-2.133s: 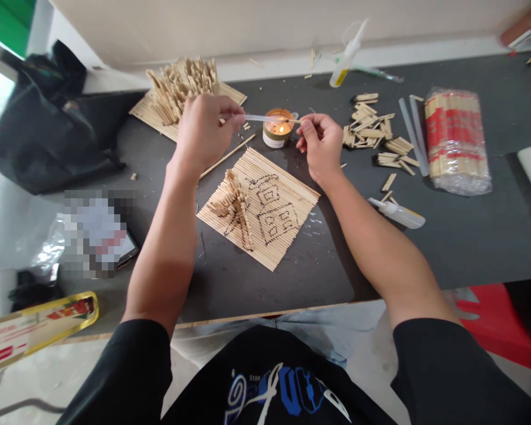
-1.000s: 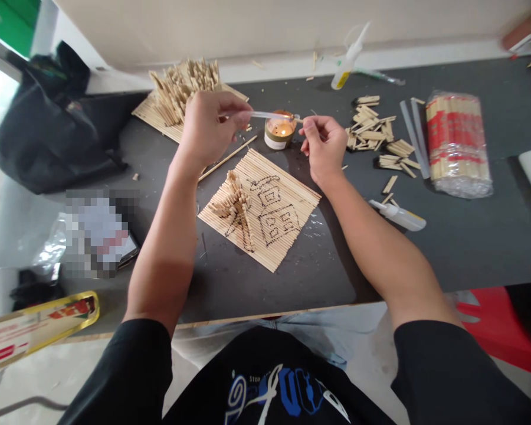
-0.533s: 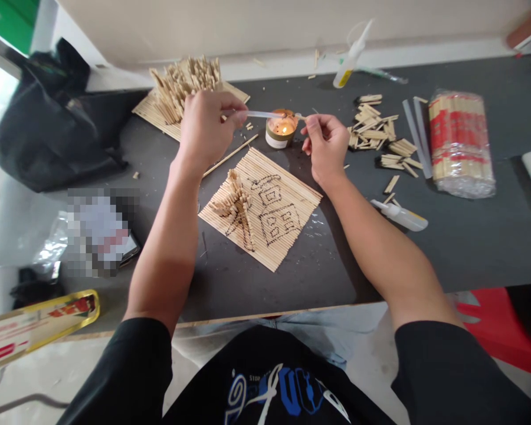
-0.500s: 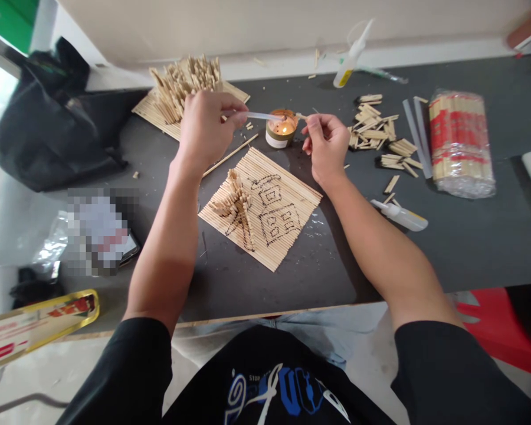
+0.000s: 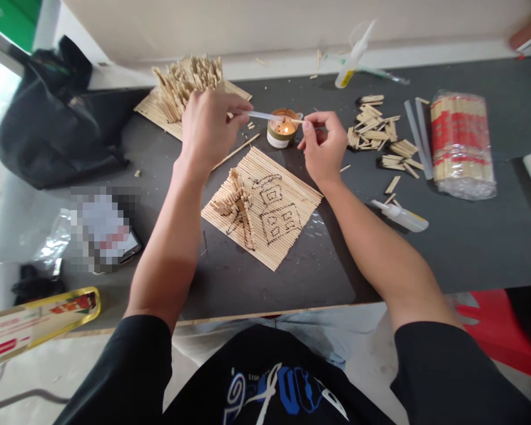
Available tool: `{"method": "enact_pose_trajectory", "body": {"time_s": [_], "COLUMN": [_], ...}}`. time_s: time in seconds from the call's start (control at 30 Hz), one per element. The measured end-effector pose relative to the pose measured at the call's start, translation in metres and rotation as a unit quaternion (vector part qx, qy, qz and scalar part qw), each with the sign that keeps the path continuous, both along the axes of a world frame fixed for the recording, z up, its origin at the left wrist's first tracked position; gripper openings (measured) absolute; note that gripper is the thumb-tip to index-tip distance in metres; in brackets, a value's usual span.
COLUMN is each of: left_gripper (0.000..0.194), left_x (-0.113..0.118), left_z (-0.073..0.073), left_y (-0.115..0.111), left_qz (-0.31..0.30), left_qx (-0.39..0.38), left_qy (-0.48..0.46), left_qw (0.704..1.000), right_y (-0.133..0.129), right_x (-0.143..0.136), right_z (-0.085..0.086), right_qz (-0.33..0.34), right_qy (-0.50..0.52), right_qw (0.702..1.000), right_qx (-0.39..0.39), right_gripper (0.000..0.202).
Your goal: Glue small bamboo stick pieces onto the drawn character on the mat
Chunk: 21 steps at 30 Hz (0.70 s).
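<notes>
My left hand [image 5: 210, 127] pinches a translucent glue stick [image 5: 263, 114], its far end over a lit candle [image 5: 279, 139] in a small jar. From the other side, my right hand [image 5: 324, 144] grips a short wooden stick [image 5: 296, 121], its tip close to the glue stick's end above the flame. Whether the two tips touch I cannot tell. Below them lies a square mat of wooden sticks [image 5: 287, 195] with black outlined characters. Short sticks [image 5: 234, 200] stand upright on its left part.
A second mat with many upright sticks [image 5: 188, 85] stands behind my left hand. On the right are loose short sticks [image 5: 374, 133], spare glue sticks [image 5: 418, 139], a wrapped stick bundle [image 5: 462, 144] and glue bottles [image 5: 400, 216] [image 5: 354, 56]. A black bag [image 5: 66, 118] and phone [image 5: 108, 227] are left.
My right hand has brought the wooden stick slightly left, further over the candle towards the glue stick's end. My left hand keeps nearly the same place.
</notes>
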State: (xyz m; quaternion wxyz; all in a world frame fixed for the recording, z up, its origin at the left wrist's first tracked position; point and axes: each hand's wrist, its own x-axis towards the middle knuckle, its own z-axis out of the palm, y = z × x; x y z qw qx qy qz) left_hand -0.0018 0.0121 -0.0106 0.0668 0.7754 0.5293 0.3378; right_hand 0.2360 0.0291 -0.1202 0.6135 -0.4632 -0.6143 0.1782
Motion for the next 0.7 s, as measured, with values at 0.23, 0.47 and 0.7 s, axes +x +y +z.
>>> {"method": "enact_pose_trajectory", "body": {"time_s": [0.23, 0.47, 0.7], "left_gripper": [0.026, 0.024, 0.025], "left_x": [0.0, -0.002, -0.002], "left_z": [-0.002, -0.003, 0.0], "left_y": [0.001, 0.002, 0.001], "left_qz": [-0.007, -0.006, -0.003], "left_qx": [-0.003, -0.016, -0.012], "left_qy": [0.017, 0.014, 0.037], "left_qw": [1.0, 1.0, 0.999], "right_y": [-0.02, -0.013, -0.013], "right_x": [-0.006, -0.005, -0.003], "right_z": [0.02, 0.014, 0.012], "right_qz": [0.021, -0.024, -0.027], "right_qy": [-0.062, -0.014, -0.054], "right_qw": [0.995, 0.999, 0.997], "right_qx": [0.072, 0.03, 0.045], "right_gripper": [0.027, 0.033, 0.034]}}
